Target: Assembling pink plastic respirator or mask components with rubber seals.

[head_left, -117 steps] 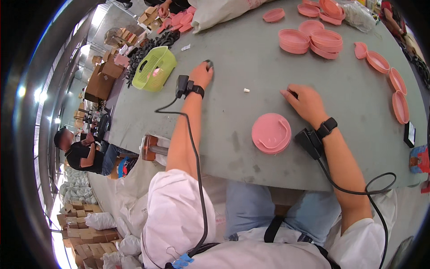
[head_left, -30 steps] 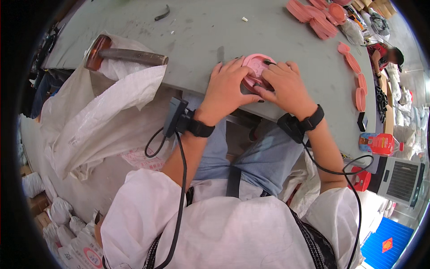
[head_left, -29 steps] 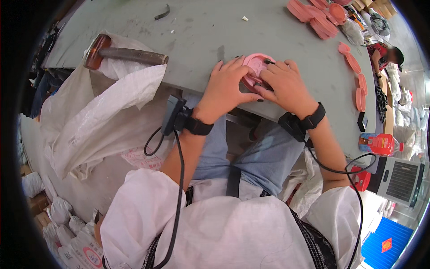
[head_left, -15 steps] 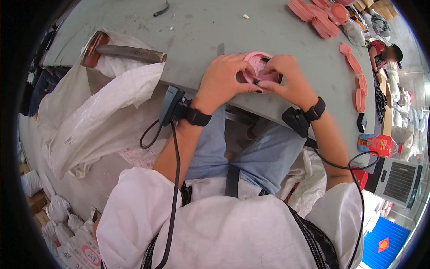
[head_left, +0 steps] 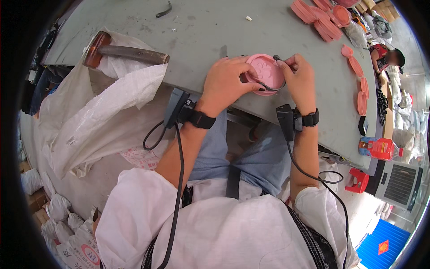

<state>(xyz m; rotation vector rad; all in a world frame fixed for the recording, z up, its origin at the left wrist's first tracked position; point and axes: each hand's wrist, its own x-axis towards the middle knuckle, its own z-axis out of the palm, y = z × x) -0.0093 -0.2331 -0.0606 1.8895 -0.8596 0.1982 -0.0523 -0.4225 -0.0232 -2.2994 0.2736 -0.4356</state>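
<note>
At the table's near edge I hold a round, shallow pink dish point(head_left: 267, 71) with a raised paw-like pattern inside. My left hand point(head_left: 226, 80) is closed on its left side, the thumb over the near rim. A thin black strip point(head_left: 271, 89), which looks like rubber, runs along the dish's near and right rim. At the right side, the thumb and fingers of my right hand point(head_left: 300, 80) are pinched together on the strip, its dark end showing at the fingertips. My fingers hide part of the strip and the rim.
A wooden-handled mallet point(head_left: 134, 53) lies on a white woven sack point(head_left: 103, 107) at the left. Similar pink pieces point(head_left: 321, 22) are piled at the far right, others point(head_left: 362, 89) along the right edge. A short black strip point(head_left: 164, 10) lies at the back. Another person point(head_left: 380, 56) sits right.
My right hand has moved from over the dish to its right side, and that forearm has swung inward. The dish's inside is uncovered, and more of the black strip shows along the rim.
</note>
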